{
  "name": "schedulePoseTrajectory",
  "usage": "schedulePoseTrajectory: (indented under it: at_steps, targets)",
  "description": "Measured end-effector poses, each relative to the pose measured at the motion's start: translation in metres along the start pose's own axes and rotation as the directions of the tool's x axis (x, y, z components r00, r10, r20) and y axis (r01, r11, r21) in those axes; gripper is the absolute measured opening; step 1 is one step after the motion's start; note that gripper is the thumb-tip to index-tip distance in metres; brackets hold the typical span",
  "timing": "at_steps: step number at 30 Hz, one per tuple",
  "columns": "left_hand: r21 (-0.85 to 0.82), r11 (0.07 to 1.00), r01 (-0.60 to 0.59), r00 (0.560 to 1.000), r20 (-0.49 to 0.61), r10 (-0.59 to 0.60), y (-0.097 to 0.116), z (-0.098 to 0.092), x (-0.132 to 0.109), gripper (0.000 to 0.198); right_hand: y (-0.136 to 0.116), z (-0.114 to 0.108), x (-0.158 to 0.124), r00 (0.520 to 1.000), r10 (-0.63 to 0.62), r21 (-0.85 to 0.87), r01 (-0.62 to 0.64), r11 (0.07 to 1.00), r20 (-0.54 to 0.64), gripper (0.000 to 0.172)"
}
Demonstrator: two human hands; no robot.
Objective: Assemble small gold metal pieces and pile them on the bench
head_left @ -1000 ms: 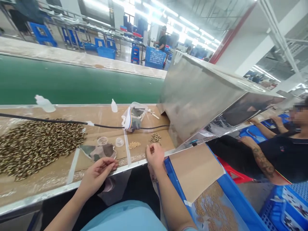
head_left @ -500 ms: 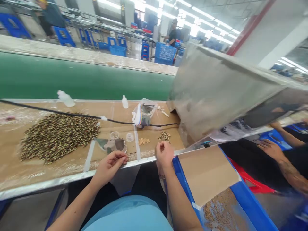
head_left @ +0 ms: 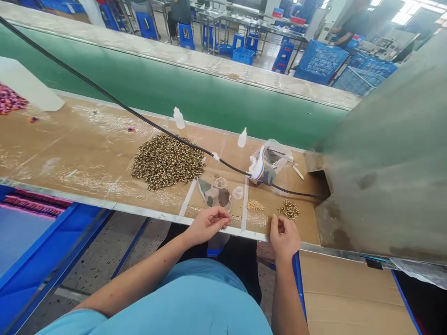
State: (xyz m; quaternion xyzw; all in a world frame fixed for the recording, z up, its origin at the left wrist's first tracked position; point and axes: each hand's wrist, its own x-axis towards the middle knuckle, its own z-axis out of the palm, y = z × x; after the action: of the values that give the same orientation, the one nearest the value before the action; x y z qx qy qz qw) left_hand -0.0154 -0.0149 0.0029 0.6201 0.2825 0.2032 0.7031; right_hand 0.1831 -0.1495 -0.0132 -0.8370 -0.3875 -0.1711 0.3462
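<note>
My left hand (head_left: 208,224) rests at the metal front edge of the cardboard-covered bench (head_left: 104,156), its fingertips pinched together above a camouflage fabric scrap (head_left: 214,195). My right hand (head_left: 284,237) curls at the same edge, nearest a small pile of gold-and-dark metal pieces (head_left: 288,210) and gold beads (head_left: 255,205). Whether either hand holds a tiny piece is hidden. Further left lies a broad heap of gold-and-dark metal pieces (head_left: 167,161). Two small clear cups (head_left: 238,192) stand by the scrap.
A black cable (head_left: 164,125) crosses the bench past a plastic bag of cloth (head_left: 267,165) and two dropper bottles (head_left: 242,138). A steel hood (head_left: 384,153) fills the right. A green conveyor belt (head_left: 174,93) runs behind, with blue crates (head_left: 321,63) beyond.
The view has swung left, so the bench items sit further right and more of the bench shows. My hands stay at the front edge, and the co-worker at right has left the view.
</note>
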Motion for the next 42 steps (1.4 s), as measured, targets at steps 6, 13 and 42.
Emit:
schedulePoseTrajectory:
  at_steps: [6, 13, 42]
  targets:
    - [0.032, 0.999, -0.028, 0.999, 0.020, 0.028, -0.003, -0.001, 0.001, 0.020, 0.003, -0.001, 0.002, 0.996, -0.074, -0.029, 0.076, 0.997, 0.047, 0.028]
    - [0.133, 0.989, -0.070, 0.997, 0.033, 0.066, 0.000, -0.002, 0.000, 0.018, -0.012, 0.009, 0.000, 0.978, -0.183, 0.061, 0.177, 0.982, 0.105, 0.025]
    - [0.159, 0.980, -0.116, 0.993, 0.036, 0.112, -0.001, -0.004, -0.001, 0.015, -0.015, -0.002, 0.008, 0.935, -0.118, 0.132, 0.078, 0.988, 0.334, 0.028]
